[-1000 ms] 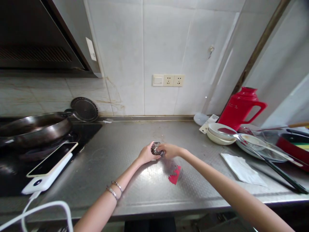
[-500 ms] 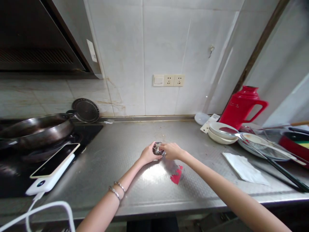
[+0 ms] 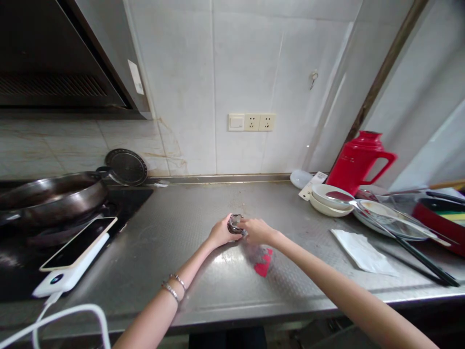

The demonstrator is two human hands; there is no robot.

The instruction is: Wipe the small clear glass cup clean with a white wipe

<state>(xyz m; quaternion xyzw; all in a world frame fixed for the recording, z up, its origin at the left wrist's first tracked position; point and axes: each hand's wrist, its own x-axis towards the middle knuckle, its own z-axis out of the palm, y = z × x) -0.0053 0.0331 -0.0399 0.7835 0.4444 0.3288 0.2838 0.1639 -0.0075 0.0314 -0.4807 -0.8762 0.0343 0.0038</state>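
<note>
Above the middle of the metal counter, a small round container with a dark, shiny wall and a pale inside is held by my left hand, whose fingers wrap its left side. From the right, my right hand reaches to it, with bent fingers pressed together at the rim. Whatever those fingers pinch is too small or too hidden to name. Just below my right hand, torn red scraps lie on the counter.
On the left are a hob with a steel pan, and a phone on a white power bank. At right stand stacked bowls, a red thermos jug, a white tissue and long dark-handled utensils.
The whole view has shifted slightly. My right fingers sit a little differently at the container's rim, while my left hand keeps its hold.
</note>
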